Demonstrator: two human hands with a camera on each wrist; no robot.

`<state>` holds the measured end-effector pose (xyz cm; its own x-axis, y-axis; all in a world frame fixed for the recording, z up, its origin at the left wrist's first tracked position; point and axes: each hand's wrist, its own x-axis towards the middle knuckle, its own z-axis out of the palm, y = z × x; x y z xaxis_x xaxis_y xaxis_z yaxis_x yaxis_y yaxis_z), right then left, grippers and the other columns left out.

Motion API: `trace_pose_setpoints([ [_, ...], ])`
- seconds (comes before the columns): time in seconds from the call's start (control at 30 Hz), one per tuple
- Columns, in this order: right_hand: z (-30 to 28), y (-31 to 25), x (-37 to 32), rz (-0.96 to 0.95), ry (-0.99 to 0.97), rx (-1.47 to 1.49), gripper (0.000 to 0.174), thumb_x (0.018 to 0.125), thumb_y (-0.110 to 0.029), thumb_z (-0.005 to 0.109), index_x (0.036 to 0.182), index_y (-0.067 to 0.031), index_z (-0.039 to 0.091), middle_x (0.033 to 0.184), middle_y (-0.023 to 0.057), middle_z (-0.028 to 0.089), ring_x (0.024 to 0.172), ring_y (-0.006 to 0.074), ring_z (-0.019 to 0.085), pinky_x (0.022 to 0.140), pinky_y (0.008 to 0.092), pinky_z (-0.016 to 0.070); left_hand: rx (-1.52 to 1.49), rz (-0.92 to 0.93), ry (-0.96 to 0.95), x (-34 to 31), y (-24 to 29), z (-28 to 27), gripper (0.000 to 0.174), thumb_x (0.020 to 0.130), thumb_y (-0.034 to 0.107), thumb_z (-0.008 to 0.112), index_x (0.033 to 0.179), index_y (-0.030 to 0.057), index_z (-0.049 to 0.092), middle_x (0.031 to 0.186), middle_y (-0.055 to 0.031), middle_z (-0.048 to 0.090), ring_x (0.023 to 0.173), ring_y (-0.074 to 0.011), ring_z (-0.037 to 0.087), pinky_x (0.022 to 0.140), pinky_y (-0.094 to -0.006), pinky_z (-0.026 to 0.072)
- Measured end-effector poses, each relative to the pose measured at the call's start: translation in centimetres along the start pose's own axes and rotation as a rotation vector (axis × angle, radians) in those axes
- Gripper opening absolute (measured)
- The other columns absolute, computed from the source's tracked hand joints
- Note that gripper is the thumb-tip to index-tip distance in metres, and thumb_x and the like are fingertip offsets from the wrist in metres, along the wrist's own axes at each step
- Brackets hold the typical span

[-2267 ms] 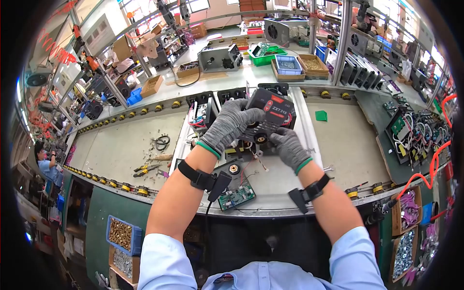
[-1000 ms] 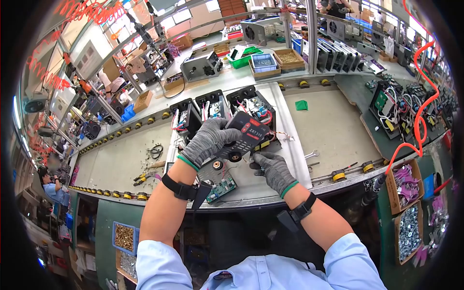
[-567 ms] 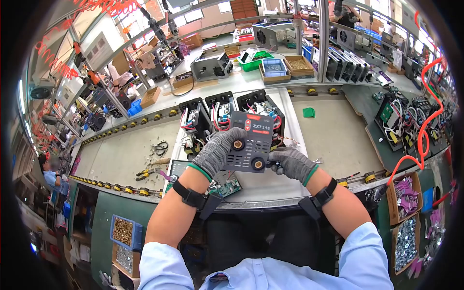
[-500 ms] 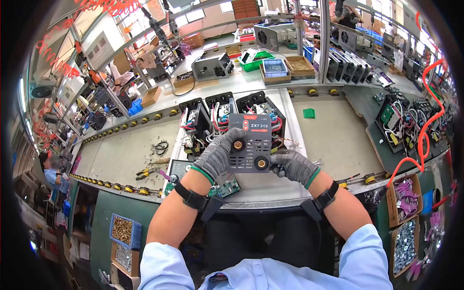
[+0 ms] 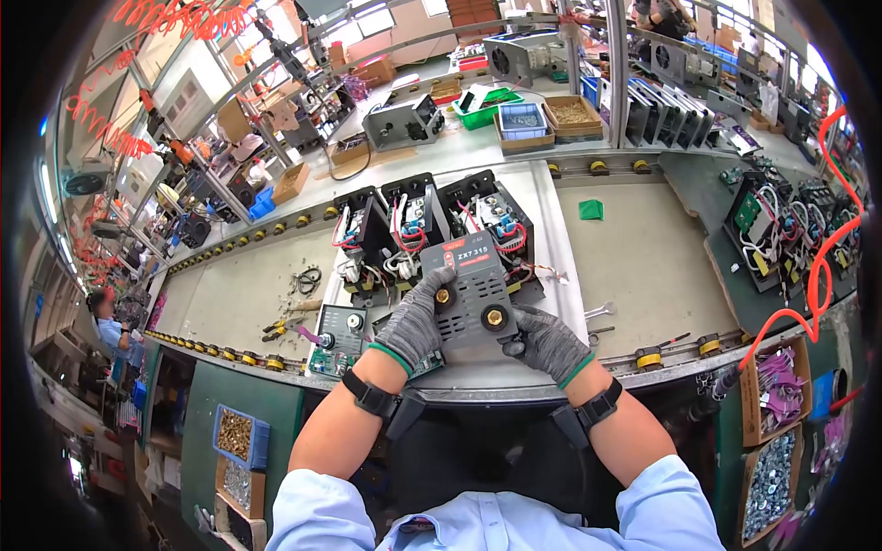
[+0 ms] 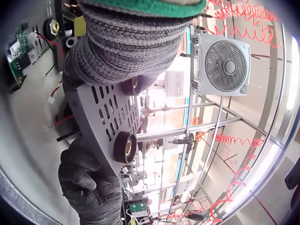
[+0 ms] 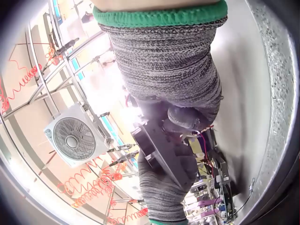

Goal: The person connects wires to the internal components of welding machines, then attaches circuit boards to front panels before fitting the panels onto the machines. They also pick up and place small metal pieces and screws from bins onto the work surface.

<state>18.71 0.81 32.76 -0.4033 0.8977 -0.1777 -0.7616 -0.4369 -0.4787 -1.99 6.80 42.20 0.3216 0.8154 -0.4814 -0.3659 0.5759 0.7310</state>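
A dark grey welding machine front panel (image 5: 476, 260), printed ZX7 315, is held up in front of the open machines, face toward the head camera. My left hand (image 5: 411, 321), in a grey knit glove, grips its left side with the thumb over the front, near the upper socket (image 5: 444, 296). At the lower right corner, beside the other brass-centred socket (image 5: 495, 318), my gloved right hand (image 5: 551, 344) holds the edge with curled fingers. In the left wrist view, the right fingers (image 6: 77, 171) bend behind the slotted panel. What lies inside them is hidden.
Several open machine units (image 5: 413, 220) stand behind the panel on a white board. Circuit boards (image 5: 340, 340) lie at front left, with yellow-handled pliers (image 5: 277, 328) farther left. Wrenches (image 5: 599, 312) lie to the right. Roller rails (image 5: 648, 358) border the bench; a red coiled hose (image 5: 818, 285) hangs at right.
The panel has come down and toward me from over the machines, turning to face the camera, and now tilts slightly. My right hand has stayed near its lower socket.
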Motion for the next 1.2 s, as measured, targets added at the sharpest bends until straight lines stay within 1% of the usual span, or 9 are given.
trace_pose_setpoints([
  [0.27,2.2,0.3,-1.8,-0.045,0.091,0.071,0.03,0.094,-0.02,0.072,0.119,-0.0045,0.064,0.093,0.0044,0.064,0.075,0.0137,0.057,0.057,0.0262,0.0448,0.092,0.099,0.094,-0.2,-0.1,0.9,0.045,0.089,0.036,0.073,0.12,0.0061,0.061,0.105,-0.0117,0.068,0.091,-0.0267,0.07,0.078,-0.0459,0.0628],
  [0.47,-1.8,2.2,0.8,-0.058,0.108,0.277,0.03,0.092,-0.018,0.073,0.116,-0.0026,0.065,0.084,0.0025,0.06,0.068,0.0127,0.051,0.054,0.0277,0.0424,0.1,0.076,0.139,-0.2,-1.1,1.6,0.053,0.086,0.04,0.075,0.123,0.0059,0.059,0.109,-0.0124,0.064,0.094,-0.0274,0.069,0.079,-0.0487,0.0621],
  [0.63,-0.9,2.3,0.6,0.03,0.045,0.368,0.017,0.093,-0.019,0.072,0.102,-0.0059,0.065,0.078,0.0017,0.056,0.065,0.0129,0.048,0.052,0.0272,0.0393,0.124,0.054,0.156,0.2,-1.3,1.3,0.052,0.084,0.043,0.074,0.121,0.0098,0.06,0.108,-0.0116,0.064,0.094,-0.0267,0.066,0.077,-0.0504,0.0587],
  [0.73,0.0,2.0,0.4,-0.079,0.236,0.293,0.016,0.093,-0.019,0.071,0.101,-0.007,0.064,0.079,0.0027,0.055,0.063,0.0134,0.046,0.051,0.0266,0.0381,0.139,0.063,0.165,0.9,-1.6,0.8,0.052,0.084,0.043,0.074,0.121,0.0092,0.06,0.107,-0.0116,0.064,0.094,-0.0266,0.066,0.077,-0.0496,0.0588],
  [0.8,-1.6,2.4,1.0,-0.02,0.027,0.373,0.023,0.093,-0.018,0.071,0.11,-0.0044,0.065,0.088,0.0063,0.06,0.067,0.0156,0.049,0.056,0.0278,0.0429,0.111,0.07,0.146,1.0,-2.1,0.8,0.051,0.085,0.042,0.073,0.122,0.0085,0.059,0.107,-0.0118,0.065,0.092,-0.0269,0.067,0.077,-0.0488,0.0589],
  [0.9,-1.8,2.8,1.3,-0.117,0.037,0.347,0.029,0.091,-0.016,0.072,0.116,-0.0036,0.063,0.098,0.0089,0.061,0.072,0.0174,0.05,0.06,0.03,0.0456,0.082,0.039,0.167,0.2,-2.1,1.5,0.052,0.086,0.042,0.072,0.123,0.0074,0.059,0.106,-0.0119,0.065,0.09,-0.0271,0.067,0.077,-0.0487,0.0591],
  [1.03,-1.9,2.4,0.7,-0.049,0.086,0.396,0.027,0.096,-0.017,0.065,0.119,-0.005,0.062,0.102,0.0094,0.062,0.075,0.0182,0.051,0.062,0.031,0.0456,0.088,0.095,0.171,0.1,-2.0,1.0,0.05,0.088,0.042,0.072,0.122,0.0064,0.059,0.106,-0.0119,0.065,0.09,-0.0268,0.068,0.078,-0.0491,0.0595],
  [1.13,-2.9,2.9,1.0,-0.117,0.094,0.257,0.024,0.099,-0.023,0.059,0.117,-0.0076,0.062,0.101,0.0081,0.062,0.074,0.0161,0.05,0.059,0.0291,0.0434,0.082,0.066,0.14,0.6,-2.1,0.8,0.053,0.086,0.042,0.073,0.123,0.0067,0.058,0.108,-0.0124,0.064,0.093,-0.0273,0.068,0.08,-0.0499,0.0605],
  [1.2,-3.2,2.9,2.6,-0.003,-0.015,0.347,0.026,0.102,-0.03,0.054,0.114,-0.0093,0.063,0.101,0.0075,0.063,0.071,0.015,0.05,0.055,0.0283,0.042,0.08,0.047,0.133,0.9,-2.3,0.8,0.055,0.085,0.043,0.073,0.124,0.0072,0.057,0.109,-0.0129,0.064,0.095,-0.0278,0.069,0.08,-0.0506,0.0613],
])
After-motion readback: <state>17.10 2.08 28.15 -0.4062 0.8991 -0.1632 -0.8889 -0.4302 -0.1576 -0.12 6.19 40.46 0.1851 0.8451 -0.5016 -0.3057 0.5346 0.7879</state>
